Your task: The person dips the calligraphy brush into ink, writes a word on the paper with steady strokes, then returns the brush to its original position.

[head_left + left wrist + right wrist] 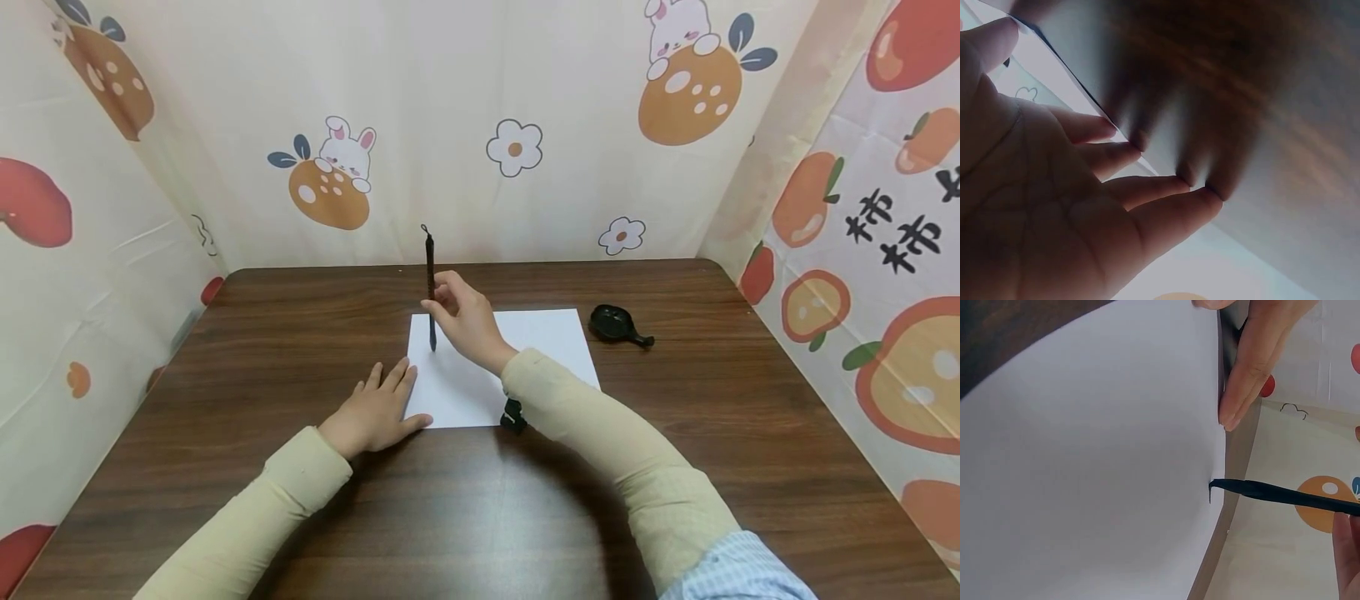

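Observation:
A dark writing brush [431,258] stands nearly upright, pinched between the thumb and fingers of my right hand [471,323]. Its tip meets the left part of a white sheet of paper [465,387]; in the right wrist view, a short dark mark shows at the brush tip [1222,484]. My left hand [377,410] lies flat with fingers spread across the sheet's lower left edge, thumb on the near corner. Seen from below in the left wrist view, the left fingertips [1213,199] rest on the surface.
A small black ink dish [612,322] with a short handle sits on the brown wooden table [322,325], right of the paper. Under the right forearm, a small black object [513,417] shows by the sheet's near edge. Printed curtains [435,100] stand behind and at both sides.

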Motion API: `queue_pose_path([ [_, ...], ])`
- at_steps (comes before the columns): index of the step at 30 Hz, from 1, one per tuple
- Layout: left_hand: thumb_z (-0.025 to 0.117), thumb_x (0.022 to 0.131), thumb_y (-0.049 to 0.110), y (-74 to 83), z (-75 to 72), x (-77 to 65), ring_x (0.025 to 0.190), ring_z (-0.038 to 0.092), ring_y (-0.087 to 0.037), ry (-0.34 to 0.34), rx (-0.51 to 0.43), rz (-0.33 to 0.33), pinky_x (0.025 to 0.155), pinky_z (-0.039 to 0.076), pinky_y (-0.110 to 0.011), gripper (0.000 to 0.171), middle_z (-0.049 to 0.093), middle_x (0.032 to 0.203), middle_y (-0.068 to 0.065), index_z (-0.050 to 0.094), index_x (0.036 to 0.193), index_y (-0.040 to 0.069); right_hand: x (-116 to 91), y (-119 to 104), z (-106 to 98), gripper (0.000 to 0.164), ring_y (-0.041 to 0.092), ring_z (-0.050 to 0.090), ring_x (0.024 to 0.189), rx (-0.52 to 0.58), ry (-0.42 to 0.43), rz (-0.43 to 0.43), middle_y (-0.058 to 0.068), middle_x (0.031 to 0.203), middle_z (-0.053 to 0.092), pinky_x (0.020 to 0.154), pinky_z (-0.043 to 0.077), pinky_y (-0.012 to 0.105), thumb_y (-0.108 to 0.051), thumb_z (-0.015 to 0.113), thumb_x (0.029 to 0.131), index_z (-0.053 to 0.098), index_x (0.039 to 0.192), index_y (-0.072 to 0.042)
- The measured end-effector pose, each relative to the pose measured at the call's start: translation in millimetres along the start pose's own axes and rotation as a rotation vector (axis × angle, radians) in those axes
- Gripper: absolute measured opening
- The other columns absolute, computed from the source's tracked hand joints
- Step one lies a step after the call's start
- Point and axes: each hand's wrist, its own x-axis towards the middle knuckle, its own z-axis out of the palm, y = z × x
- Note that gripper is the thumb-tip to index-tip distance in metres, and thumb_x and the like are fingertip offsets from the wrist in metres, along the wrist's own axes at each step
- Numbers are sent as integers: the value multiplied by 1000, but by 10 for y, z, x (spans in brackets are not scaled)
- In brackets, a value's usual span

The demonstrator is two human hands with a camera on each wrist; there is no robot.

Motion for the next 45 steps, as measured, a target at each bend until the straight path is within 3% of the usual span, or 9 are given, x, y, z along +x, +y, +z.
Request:
queue_pose_path([
  [29,50,96,57,40,8,-28,143,19,-57,22,9,13,107,30,-69,84,17,163,-18,24,155,2,-171,-77,-78,29,15,67,83,32,-60,-45,7,94,68,70,55,21,-16,65,95,53,121,-10],
  [35,50,96,57,36,19,-20,143,19,-57,25,10,12,107,30,-69,85,17,163,-18,24,155,2,-109,-51,-127,28,16,67,82,54,-21,-65,8,92,67,71,56,25,-15,64,95,53,119,-7],
  [45,50,96,58,34,9,-24,143,17,-57,16,2,9,108,29,-70,86,16,164,-18,23,155,2,47,3,-206,26,16,66,80,99,29,-27,9,95,67,72,56,28,-16,62,97,53,120,-9],
])
